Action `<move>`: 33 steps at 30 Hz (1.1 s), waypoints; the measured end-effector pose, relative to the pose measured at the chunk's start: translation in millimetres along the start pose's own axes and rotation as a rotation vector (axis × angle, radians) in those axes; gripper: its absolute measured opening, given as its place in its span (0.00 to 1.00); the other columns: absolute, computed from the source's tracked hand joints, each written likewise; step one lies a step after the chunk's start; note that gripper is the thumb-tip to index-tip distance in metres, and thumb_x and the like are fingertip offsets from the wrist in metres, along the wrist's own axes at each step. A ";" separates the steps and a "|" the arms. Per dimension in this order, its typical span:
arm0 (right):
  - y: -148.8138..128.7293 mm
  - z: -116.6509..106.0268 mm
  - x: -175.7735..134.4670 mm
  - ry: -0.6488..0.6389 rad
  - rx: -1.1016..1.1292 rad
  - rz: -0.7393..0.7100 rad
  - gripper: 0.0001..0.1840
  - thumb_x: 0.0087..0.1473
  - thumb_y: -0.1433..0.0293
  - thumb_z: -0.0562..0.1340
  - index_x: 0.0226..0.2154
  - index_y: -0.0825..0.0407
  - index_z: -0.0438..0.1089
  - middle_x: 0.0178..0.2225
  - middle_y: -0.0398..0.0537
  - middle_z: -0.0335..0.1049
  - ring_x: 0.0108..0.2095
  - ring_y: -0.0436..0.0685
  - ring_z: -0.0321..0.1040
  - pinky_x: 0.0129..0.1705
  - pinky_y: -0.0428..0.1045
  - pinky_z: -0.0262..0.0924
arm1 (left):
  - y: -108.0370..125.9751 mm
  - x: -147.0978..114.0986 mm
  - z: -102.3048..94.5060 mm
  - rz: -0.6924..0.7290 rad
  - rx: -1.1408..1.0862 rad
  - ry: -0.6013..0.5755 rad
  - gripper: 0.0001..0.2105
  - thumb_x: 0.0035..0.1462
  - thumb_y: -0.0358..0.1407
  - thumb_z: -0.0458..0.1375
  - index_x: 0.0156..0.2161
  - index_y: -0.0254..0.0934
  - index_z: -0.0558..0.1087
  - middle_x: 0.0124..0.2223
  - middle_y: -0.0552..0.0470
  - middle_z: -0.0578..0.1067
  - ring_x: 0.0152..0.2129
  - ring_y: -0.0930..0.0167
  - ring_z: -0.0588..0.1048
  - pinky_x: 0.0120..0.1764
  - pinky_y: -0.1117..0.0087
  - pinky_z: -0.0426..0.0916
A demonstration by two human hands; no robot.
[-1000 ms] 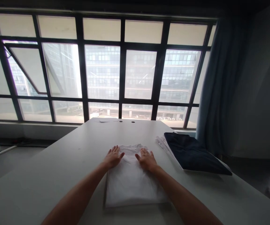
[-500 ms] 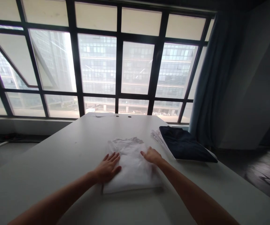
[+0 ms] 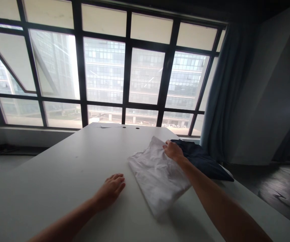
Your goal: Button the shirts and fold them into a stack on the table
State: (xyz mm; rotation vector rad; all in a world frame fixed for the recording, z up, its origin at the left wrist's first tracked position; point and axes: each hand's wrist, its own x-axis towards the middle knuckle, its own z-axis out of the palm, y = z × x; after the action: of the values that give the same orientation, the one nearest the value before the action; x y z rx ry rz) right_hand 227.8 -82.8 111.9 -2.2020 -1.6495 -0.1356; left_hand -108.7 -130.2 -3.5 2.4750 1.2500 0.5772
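A folded white garment (image 3: 157, 171), perhaps a shirt, hangs tilted from my right hand (image 3: 173, 150), whose fingers pinch its upper right edge. Its near corner hovers low over the white table (image 3: 104, 144) and casts a shadow there. To the left of the cloth, my left hand (image 3: 113, 187) is low over or on the tabletop, apart from the garment, with its fingers extended and holding nothing. Just beyond my right hand lies a dark navy folded garment (image 3: 205, 161), partly hidden by my right hand, forearm and the white cloth.
A pale edge of cloth shows under the navy garment at the table's right side. Papers (image 3: 103, 125) and two dark round holes are at the table's far end. Behind stand a large gridded window (image 3: 104, 70) and a blue-grey curtain (image 3: 217, 101).
My right hand has gripped the white garment, lifted it off the table and carried it right toward the navy one. My left hand has come off the cloth and lies lower.
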 end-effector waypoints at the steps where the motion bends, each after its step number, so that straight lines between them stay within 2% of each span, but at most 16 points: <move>1: -0.8 -12.7 7.1 0.045 -0.014 -0.008 0.18 0.62 0.63 0.55 0.49 0.55 0.69 0.46 0.62 0.74 0.48 0.66 0.71 0.45 0.55 0.62 | -0.9 0.6 1.1 0.000 0.045 -0.012 0.21 0.64 0.43 0.47 0.55 0.37 0.72 0.62 0.44 0.68 0.60 0.62 0.64 0.62 0.57 0.58; 4: 5.0 -53.9 32.5 0.157 -0.030 -0.035 0.18 0.62 0.62 0.55 0.49 0.54 0.69 0.46 0.60 0.74 0.47 0.65 0.71 0.44 0.53 0.61 | 1.8 0.1 3.6 -0.004 0.133 -0.048 0.22 0.62 0.44 0.50 0.58 0.37 0.69 0.64 0.44 0.65 0.62 0.61 0.61 0.63 0.57 0.55; 7: 34.0 -96.4 59.6 0.196 -0.052 -0.025 0.18 0.61 0.61 0.57 0.48 0.54 0.69 0.47 0.62 0.73 0.49 0.66 0.69 0.45 0.54 0.60 | 6.3 -1.9 1.5 -0.024 0.148 -0.076 0.23 0.62 0.45 0.50 0.59 0.38 0.68 0.65 0.44 0.64 0.63 0.61 0.60 0.64 0.57 0.54; 9: 64.2 -117.2 72.2 0.252 -0.106 0.066 0.20 0.61 0.60 0.58 0.50 0.54 0.68 0.49 0.65 0.71 0.51 0.69 0.67 0.48 0.58 0.59 | 8.6 -2.6 -1.4 -0.035 0.152 -0.084 0.24 0.62 0.45 0.50 0.59 0.38 0.68 0.65 0.44 0.63 0.63 0.61 0.59 0.64 0.57 0.54; 11: 92.9 -123.4 75.1 0.333 -0.158 0.203 0.24 0.61 0.60 0.57 0.55 0.56 0.64 0.55 0.73 0.64 0.56 0.76 0.61 0.52 0.66 0.53 | 10.7 -2.5 -3.8 -0.042 0.161 -0.092 0.24 0.62 0.44 0.50 0.59 0.38 0.68 0.65 0.44 0.63 0.63 0.61 0.59 0.64 0.57 0.54; 12: 102.9 -119.3 72.2 0.356 -0.200 0.291 0.24 0.60 0.60 0.58 0.56 0.54 0.63 0.57 0.73 0.61 0.58 0.78 0.57 0.54 0.69 0.50 | 11.7 -2.4 -4.6 -0.044 0.166 -0.096 0.24 0.62 0.44 0.49 0.60 0.37 0.67 0.65 0.44 0.63 0.63 0.61 0.59 0.64 0.58 0.53; 14: 108.6 -97.0 57.9 0.310 -0.247 0.323 0.25 0.60 0.61 0.58 0.57 0.52 0.62 0.60 0.72 0.58 0.60 0.79 0.53 0.57 0.71 0.43 | 13.1 -2.0 -4.8 -0.048 0.175 -0.100 0.24 0.62 0.44 0.49 0.60 0.36 0.67 0.65 0.44 0.63 0.63 0.62 0.59 0.64 0.59 0.53; 17: 79.6 -38.3 18.1 0.130 -0.236 0.088 0.26 0.61 0.62 0.57 0.57 0.61 0.64 0.60 0.72 0.59 0.60 0.75 0.55 0.59 0.68 0.43 | 13.8 -2.0 -2.6 -0.057 0.187 -0.090 0.24 0.61 0.45 0.49 0.59 0.37 0.68 0.65 0.44 0.64 0.63 0.61 0.60 0.64 0.60 0.53; 18: 62.9 -16.4 1.1 0.081 -0.223 -0.005 0.26 0.62 0.61 0.56 0.56 0.61 0.65 0.60 0.70 0.60 0.60 0.72 0.56 0.60 0.65 0.44 | 13.8 -1.8 -1.6 -0.054 0.192 -0.080 0.24 0.61 0.45 0.50 0.59 0.37 0.68 0.64 0.44 0.64 0.62 0.61 0.60 0.63 0.60 0.54; 20: 25.5 23.3 -34.9 -0.015 -0.187 -0.162 0.27 0.61 0.56 0.57 0.55 0.55 0.67 0.58 0.59 0.65 0.58 0.64 0.61 0.61 0.57 0.47 | 13.9 -0.1 -0.4 -0.033 0.210 -0.060 0.24 0.60 0.45 0.50 0.58 0.38 0.69 0.63 0.44 0.66 0.61 0.60 0.62 0.62 0.59 0.55; 22: -11.0 52.1 -67.8 -0.146 -0.082 -0.352 0.29 0.61 0.54 0.56 0.57 0.56 0.66 0.59 0.60 0.64 0.59 0.63 0.59 0.62 0.55 0.46 | 15.2 5.8 -0.9 -0.021 0.231 -0.056 0.23 0.61 0.44 0.48 0.57 0.37 0.70 0.61 0.43 0.68 0.59 0.59 0.65 0.60 0.58 0.58; 25: -54.6 73.6 -95.9 -0.293 0.008 -0.427 0.34 0.61 0.53 0.55 0.62 0.57 0.61 0.64 0.61 0.57 0.64 0.64 0.53 0.64 0.56 0.42 | 18.8 25.7 -4.6 -0.063 0.253 -0.061 0.27 0.64 0.44 0.41 0.62 0.31 0.64 0.65 0.40 0.64 0.61 0.59 0.62 0.60 0.58 0.57; 27: -74.1 81.1 -98.0 -0.322 0.036 -0.422 0.36 0.62 0.53 0.53 0.64 0.58 0.57 0.66 0.61 0.52 0.66 0.64 0.48 0.66 0.57 0.39 | 19.8 43.8 -6.8 -0.073 0.291 -0.016 0.29 0.65 0.43 0.40 0.66 0.27 0.57 0.69 0.39 0.55 0.65 0.60 0.54 0.64 0.59 0.50; 30: -89.3 95.8 -88.5 -0.270 0.060 -0.371 0.35 0.64 0.55 0.48 0.66 0.60 0.53 0.68 0.60 0.47 0.68 0.61 0.42 0.67 0.57 0.34 | 14.2 66.7 -4.2 -0.130 0.358 0.042 0.30 0.65 0.42 0.39 0.68 0.27 0.52 0.71 0.39 0.47 0.68 0.61 0.44 0.66 0.57 0.42; 33: -91.2 115.0 -80.1 -0.294 0.052 -0.288 0.35 0.65 0.58 0.45 0.66 0.61 0.52 0.69 0.60 0.44 0.69 0.61 0.38 0.67 0.59 0.32 | 2.0 76.1 6.3 -0.232 0.369 -0.059 0.32 0.65 0.44 0.38 0.68 0.25 0.51 0.70 0.36 0.47 0.68 0.59 0.44 0.65 0.54 0.42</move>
State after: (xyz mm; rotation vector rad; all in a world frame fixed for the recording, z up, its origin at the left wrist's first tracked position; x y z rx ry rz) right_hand 100.3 -92.5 4.2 -2.0090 -2.0992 0.1609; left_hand -63.4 -69.8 8.1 2.5504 1.7202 0.2282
